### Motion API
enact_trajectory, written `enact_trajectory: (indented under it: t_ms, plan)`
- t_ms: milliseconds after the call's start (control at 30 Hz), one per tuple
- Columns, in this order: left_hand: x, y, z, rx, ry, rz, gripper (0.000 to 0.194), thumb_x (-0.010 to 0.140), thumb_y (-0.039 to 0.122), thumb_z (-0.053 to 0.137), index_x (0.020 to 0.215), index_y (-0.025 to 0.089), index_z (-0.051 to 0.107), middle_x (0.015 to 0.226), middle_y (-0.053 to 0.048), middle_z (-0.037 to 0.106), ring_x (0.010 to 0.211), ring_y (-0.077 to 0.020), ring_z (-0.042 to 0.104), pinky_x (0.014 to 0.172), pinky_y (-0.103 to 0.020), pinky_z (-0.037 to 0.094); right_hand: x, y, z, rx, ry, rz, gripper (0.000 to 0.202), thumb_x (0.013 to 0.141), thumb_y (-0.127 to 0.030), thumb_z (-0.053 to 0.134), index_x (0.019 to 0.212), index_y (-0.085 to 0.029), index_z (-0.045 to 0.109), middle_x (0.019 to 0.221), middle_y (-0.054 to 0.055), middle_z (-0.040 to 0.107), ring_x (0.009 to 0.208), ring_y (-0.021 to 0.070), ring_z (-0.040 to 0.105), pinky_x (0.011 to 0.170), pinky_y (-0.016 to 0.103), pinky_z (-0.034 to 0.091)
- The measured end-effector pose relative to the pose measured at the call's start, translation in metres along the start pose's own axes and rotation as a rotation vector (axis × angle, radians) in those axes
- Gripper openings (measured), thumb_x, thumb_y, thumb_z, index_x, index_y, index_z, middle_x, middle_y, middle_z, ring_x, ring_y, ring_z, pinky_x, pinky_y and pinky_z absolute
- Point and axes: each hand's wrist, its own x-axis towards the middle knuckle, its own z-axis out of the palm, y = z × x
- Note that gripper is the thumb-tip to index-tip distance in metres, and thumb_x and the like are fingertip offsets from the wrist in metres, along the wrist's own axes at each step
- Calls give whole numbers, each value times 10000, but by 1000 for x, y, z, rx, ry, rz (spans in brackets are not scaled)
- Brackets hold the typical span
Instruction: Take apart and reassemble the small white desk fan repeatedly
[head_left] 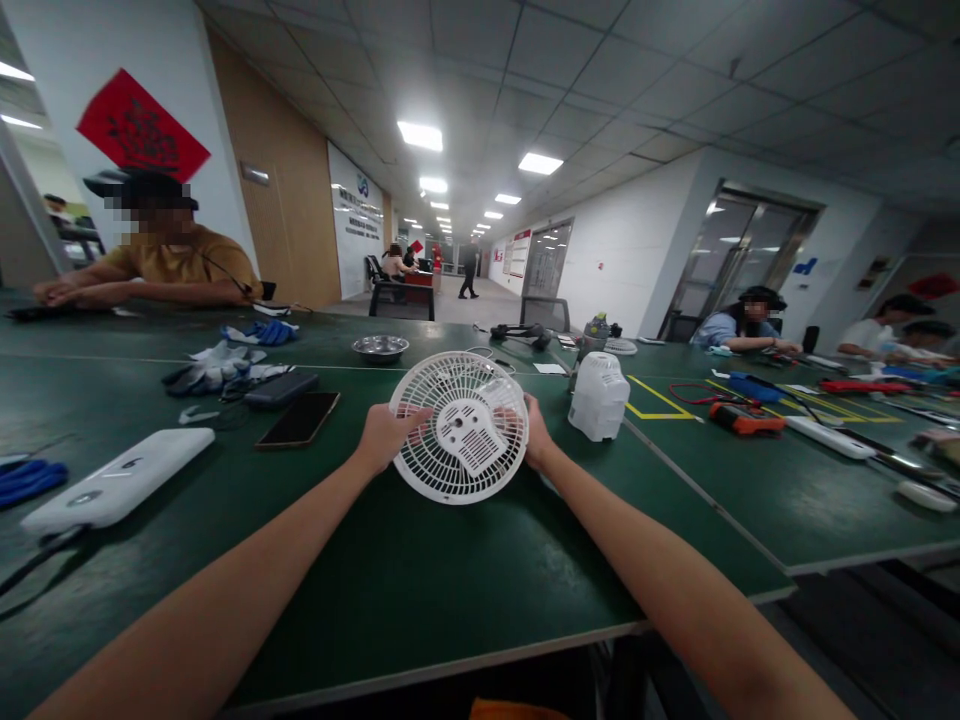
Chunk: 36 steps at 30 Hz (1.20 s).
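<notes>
A round white fan grille, with slots radiating from a vented middle plate, is held up in front of me over the green table. My left hand grips its left rim, thumb lying across the slots. On the opposite edge, my right hand is closed around the rim, and its fingers show partly through the slots. A white plastic housing stands upright on the table to the right of the grille. Behind the grille sits a shallow metal bowl.
Left of me lie a white power bank, a dark phone, a black case and work gloves. To the right are an orange multimeter and yellow tape marks. A person sits across the table.
</notes>
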Motion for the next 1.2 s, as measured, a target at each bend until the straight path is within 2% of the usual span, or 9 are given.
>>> enact_trajectory:
  t_ms: [100, 233, 333, 433, 600, 700, 833, 967, 1200]
  plan:
    - [3, -3, 0, 8, 9, -40, 290, 680, 324, 797, 843, 97, 723, 704, -89, 737, 611, -233, 703, 562, -352, 585, 9, 9, -31, -374, 249, -20, 748, 754, -396, 664, 1397, -242, 314, 1166, 94, 553, 1017, 252, 574, 935, 412, 439]
    - [10, -12, -4, -3, 32, -94, 277, 677, 300, 803, 859, 107, 722, 740, -99, 748, 643, -246, 717, 587, -362, 593, 13, 25, -61, -730, 312, 31, 731, 717, -326, 687, 1383, -272, 390, 1174, 112, 473, 1017, 265, 541, 910, 400, 428]
    - [12, -14, -7, -6, 42, -139, 268, 667, 287, 811, 841, 104, 721, 716, -100, 746, 633, -249, 717, 581, -358, 591, 15, 33, -65, -832, 301, 66, 635, 729, -302, 675, 1327, -255, 465, 1143, 122, 467, 1007, 272, 527, 912, 403, 415]
    - [12, -12, -10, -31, 44, -163, 265, 651, 285, 820, 815, 102, 720, 700, -101, 745, 617, -248, 713, 570, -352, 585, 18, 28, -66, -888, 328, 4, 519, 758, -297, 636, 1259, -224, 523, 1167, 141, 461, 1079, 294, 488, 963, 433, 374]
    - [16, -15, -14, -10, 36, -172, 274, 631, 300, 830, 793, 109, 721, 704, -100, 749, 629, -245, 717, 598, -347, 584, 17, 5, -92, -977, 688, -161, 515, 798, -318, 568, 1297, -230, 473, 1399, 151, 314, 1312, 333, 295, 1040, 487, 281]
    - [19, -18, -15, 7, 19, -185, 276, 639, 303, 824, 815, 114, 726, 722, -101, 754, 647, -253, 723, 605, -352, 586, 17, 9, -116, -946, 863, -35, 659, 758, -312, 587, 1373, -228, 368, 1411, 168, 303, 1308, 347, 311, 1021, 495, 301]
    - [20, -19, -15, -3, 17, -176, 258, 650, 282, 820, 823, 112, 732, 732, -105, 756, 656, -252, 725, 612, -348, 587, 18, 36, -135, -771, 784, 166, 795, 729, -399, 617, 1415, -210, 264, 1210, 153, 492, 1109, 318, 516, 936, 437, 401]
    - [22, -23, -15, -8, 18, -161, 259, 653, 279, 822, 828, 110, 735, 760, -114, 760, 675, -254, 727, 618, -346, 588, 19, 58, -137, -704, 723, 264, 914, 689, -487, 658, 1436, -226, 201, 1177, 140, 540, 1047, 313, 575, 893, 410, 440]
    - [22, -24, -17, 1, 10, -153, 279, 664, 305, 816, 846, 111, 731, 779, -113, 762, 698, -258, 730, 633, -351, 591, 20, 68, -135, -642, 747, 402, 877, 619, -506, 728, 1337, -185, 340, 1170, 172, 611, 1054, 335, 609, 884, 424, 461]
